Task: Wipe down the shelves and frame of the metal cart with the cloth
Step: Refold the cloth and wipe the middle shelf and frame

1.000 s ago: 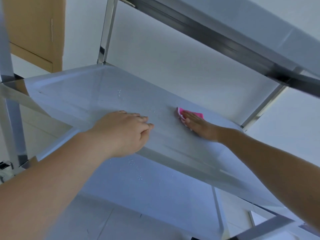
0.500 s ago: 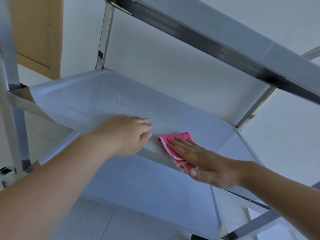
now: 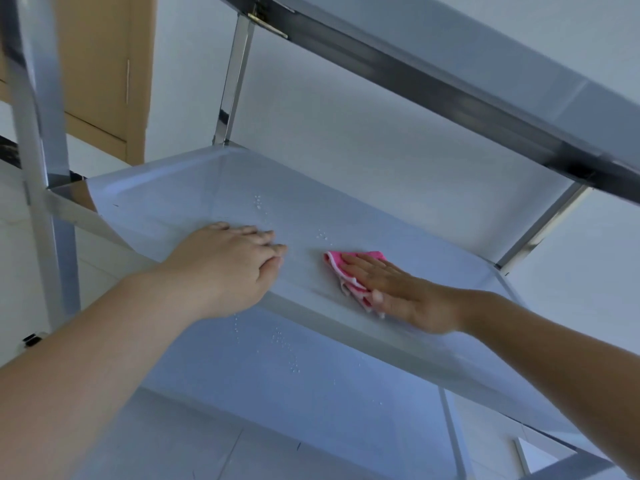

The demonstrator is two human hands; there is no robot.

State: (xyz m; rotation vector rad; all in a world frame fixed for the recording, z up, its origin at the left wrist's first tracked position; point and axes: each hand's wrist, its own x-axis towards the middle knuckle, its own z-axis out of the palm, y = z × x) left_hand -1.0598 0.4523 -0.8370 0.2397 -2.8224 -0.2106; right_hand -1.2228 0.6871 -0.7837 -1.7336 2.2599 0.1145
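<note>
The metal cart's middle shelf (image 3: 180, 195) fills the centre of the head view, with water droplets on it. My right hand (image 3: 401, 292) lies flat on a folded pink cloth (image 3: 349, 277), pressing it onto the shelf near the front edge. My left hand (image 3: 225, 268) rests over the shelf's front rim to the left of the cloth, fingers curled on the surface, holding nothing. The lower shelf (image 3: 311, 386) shows below, also spotted with droplets. The top shelf's edge (image 3: 433, 74) runs diagonally overhead.
Shiny upright posts stand at the left (image 3: 38, 140), back (image 3: 235, 77) and right (image 3: 540, 226) corners. A wooden door (image 3: 104, 64) is behind at upper left. White wall lies behind the cart, and tiled floor below.
My right hand drew the cloth from the back of the shelf toward the front edge, then slid slightly back onto the shelf. My left hand stayed on the rim.
</note>
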